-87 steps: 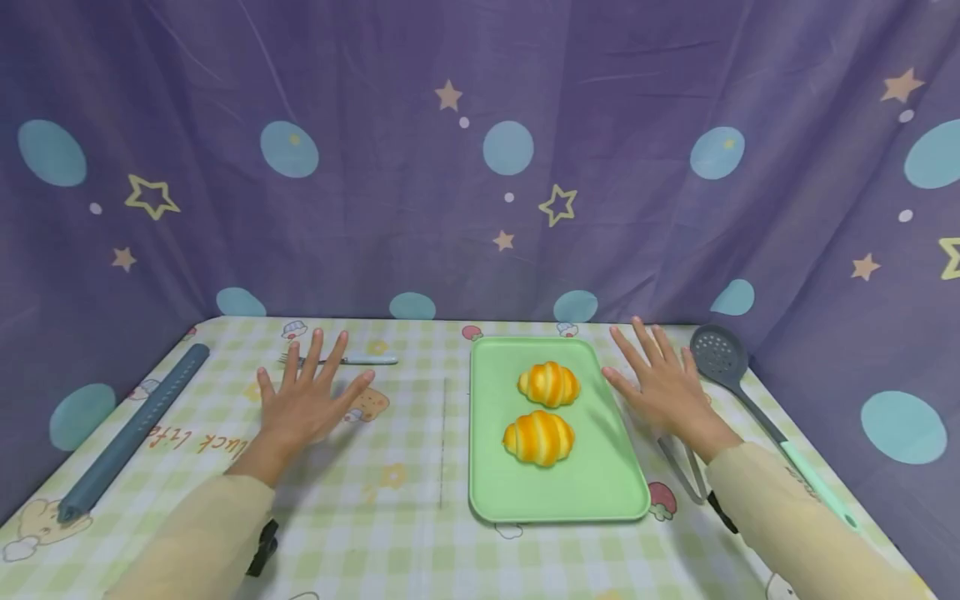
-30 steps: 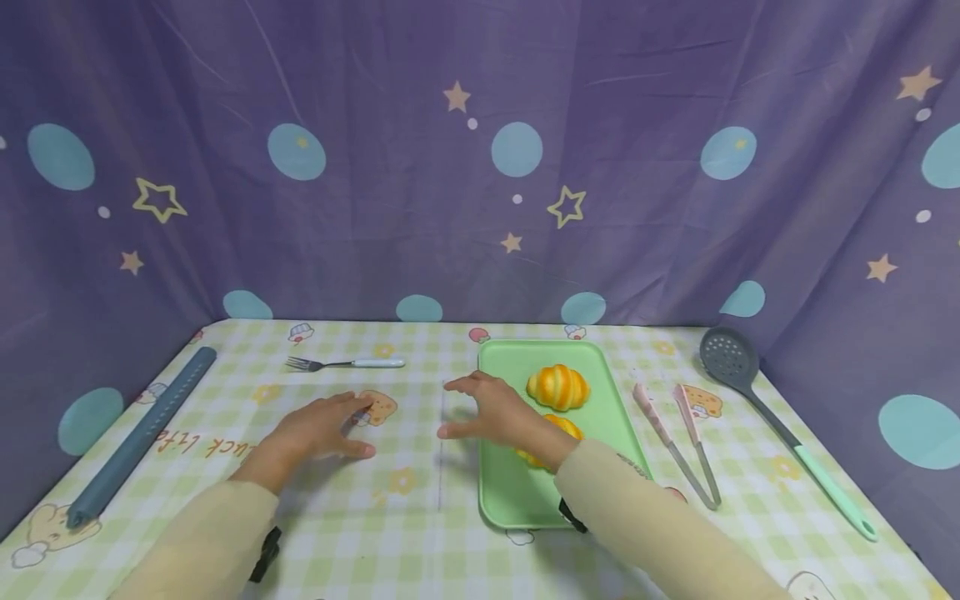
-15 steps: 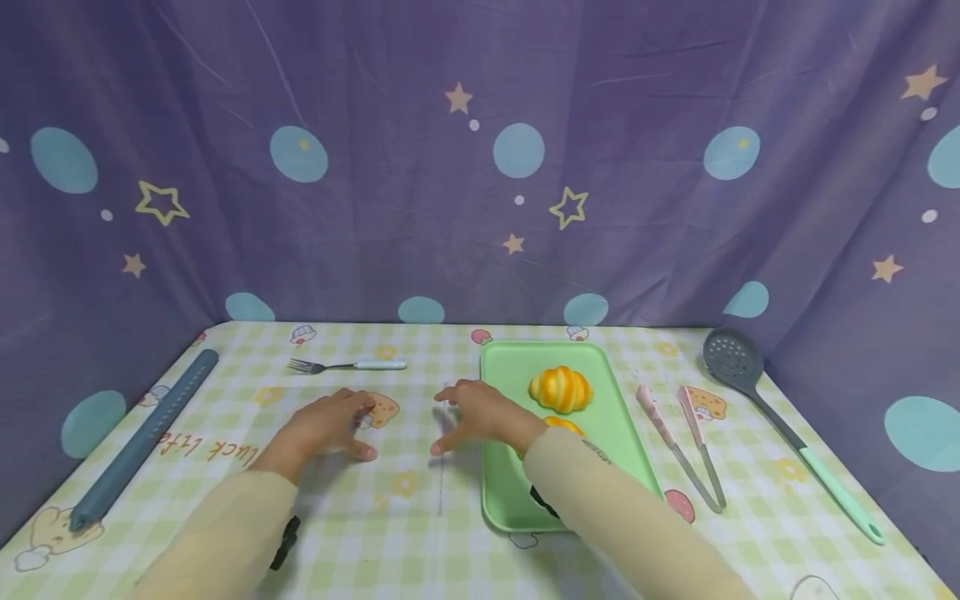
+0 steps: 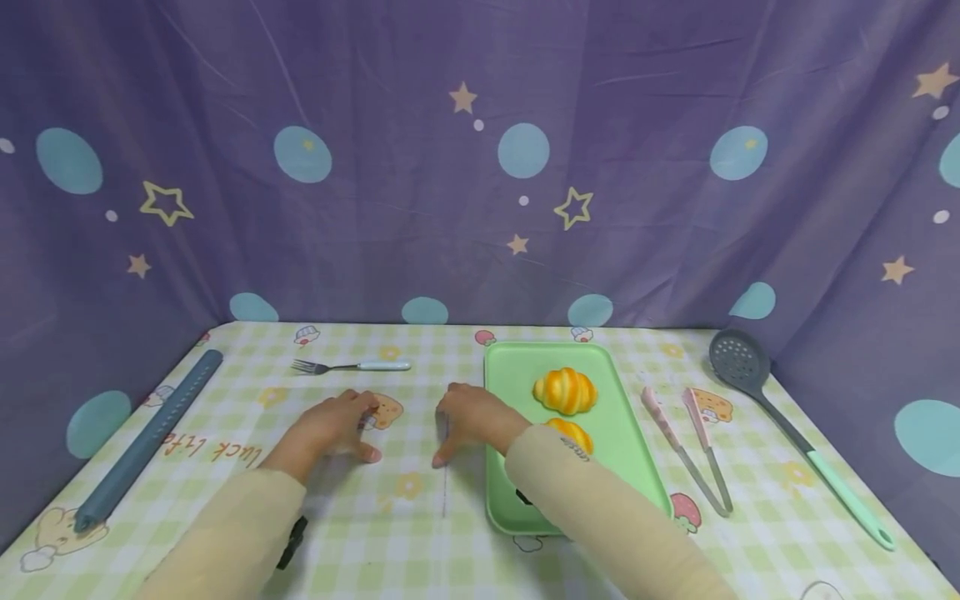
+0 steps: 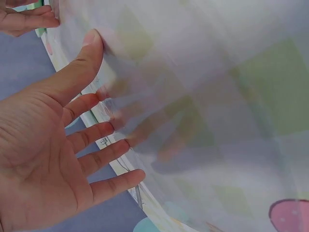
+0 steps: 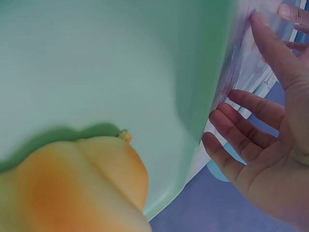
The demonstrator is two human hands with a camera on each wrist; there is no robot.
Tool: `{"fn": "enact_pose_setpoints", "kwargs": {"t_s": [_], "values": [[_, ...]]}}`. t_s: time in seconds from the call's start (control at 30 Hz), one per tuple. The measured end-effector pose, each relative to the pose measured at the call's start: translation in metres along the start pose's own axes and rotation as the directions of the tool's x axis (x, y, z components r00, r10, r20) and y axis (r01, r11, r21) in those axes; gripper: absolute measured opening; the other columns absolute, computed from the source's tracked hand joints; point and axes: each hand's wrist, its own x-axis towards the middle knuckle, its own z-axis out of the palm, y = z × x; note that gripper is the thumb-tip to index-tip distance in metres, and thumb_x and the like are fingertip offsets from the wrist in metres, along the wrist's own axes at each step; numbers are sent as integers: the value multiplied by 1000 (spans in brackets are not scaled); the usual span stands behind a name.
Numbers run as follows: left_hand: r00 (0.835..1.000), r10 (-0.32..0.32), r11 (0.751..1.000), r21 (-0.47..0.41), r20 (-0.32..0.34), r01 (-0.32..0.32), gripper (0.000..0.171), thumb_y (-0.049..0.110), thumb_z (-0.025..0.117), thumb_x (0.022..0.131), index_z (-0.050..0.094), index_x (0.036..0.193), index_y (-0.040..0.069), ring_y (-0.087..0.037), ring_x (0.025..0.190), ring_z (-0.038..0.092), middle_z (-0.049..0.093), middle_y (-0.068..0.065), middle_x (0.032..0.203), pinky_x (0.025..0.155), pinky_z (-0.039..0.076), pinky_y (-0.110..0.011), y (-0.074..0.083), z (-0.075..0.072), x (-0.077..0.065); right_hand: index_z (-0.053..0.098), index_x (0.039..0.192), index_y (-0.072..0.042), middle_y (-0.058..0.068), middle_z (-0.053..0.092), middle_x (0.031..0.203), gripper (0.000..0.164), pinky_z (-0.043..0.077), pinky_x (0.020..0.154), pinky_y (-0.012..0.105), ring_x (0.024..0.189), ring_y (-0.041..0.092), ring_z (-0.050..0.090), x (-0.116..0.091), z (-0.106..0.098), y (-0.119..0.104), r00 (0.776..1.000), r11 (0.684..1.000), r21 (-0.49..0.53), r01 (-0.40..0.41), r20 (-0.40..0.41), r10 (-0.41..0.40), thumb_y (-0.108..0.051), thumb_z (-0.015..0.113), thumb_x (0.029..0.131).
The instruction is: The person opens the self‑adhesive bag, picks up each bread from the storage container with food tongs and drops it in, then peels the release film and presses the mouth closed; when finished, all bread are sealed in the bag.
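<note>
Head view: lower centre, a faint line [image 4: 444, 492] on the tablecloth [image 4: 397, 550] is overlapped by the right hand [image 4: 474, 417]; the left hand [image 4: 332, 427] is held apart, the tray [image 4: 622, 433] right of centre. Left wrist view: fingers spread, nothing pinched — best kept low. Right wrist view: likewise spread — nudging the tray is best avoided.

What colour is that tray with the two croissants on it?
The tray is plain light green; the head view shows it best.

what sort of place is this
Likely a staged tabletop setup: a purple starry curtain hangs behind a checked tablecloth with a skimmer and a green tray set out on it.
</note>
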Motion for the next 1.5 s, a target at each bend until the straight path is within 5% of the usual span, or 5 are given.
{"fn": "enact_pose_setpoints", "kwargs": {"t_s": [0.7,1.0,1.23,1.37,1.5], "values": [[1000,-3,1000,-10,20,3,80,40,78,66,45,129,4,-47,113,40,42,-23,127,90,35,-57,-1,0,2,62,118,-17,0,54,107,79,45,83,30,99,17,53,-1,1,-7,998,992,-115,-59,1,59,-58,78,54],[998,0,1000,-18,60,1,92,54,72,67,36,139,9,-48,123,28,29,-25,140,93,14,-69,-11,-1,-4,62,117,-18,1,54,108,75,46,81,32,97,18,54,-1,1,-11,997,988,-134,-78,6,80,-57,78,55],[980,156,986,81,-124,-147,62,43,73,72,57,123,14,-40,116,44,47,-17,130,92,27,-62,-15,-2,-4,64,112,-17,0,55,104,71,46,78,31,92,15,53,0,3,-11,997,988,-139,-71,9,73,-57,78,55],[942,257,966,30,-216,-257,44,35,76,70,66,108,13,-29,96,57,63,-6,107,80,44,-47,-20,1,3,63,115,-18,1,55,110,72,46,81,31,97,16,54,0,3,-11,997,988,-137,-74,5,75,-57,78,56],[936,259,959,-55,-238,-279,43,36,77,67,68,103,13,-23,89,59,65,-1,98,77,47,-42,-26,9,10,64,113,-18,1,55,106,70,47,78,30,93,16,54,-3,1,-12,997,988,-136,-72,5,73,-56,78,56]]}}
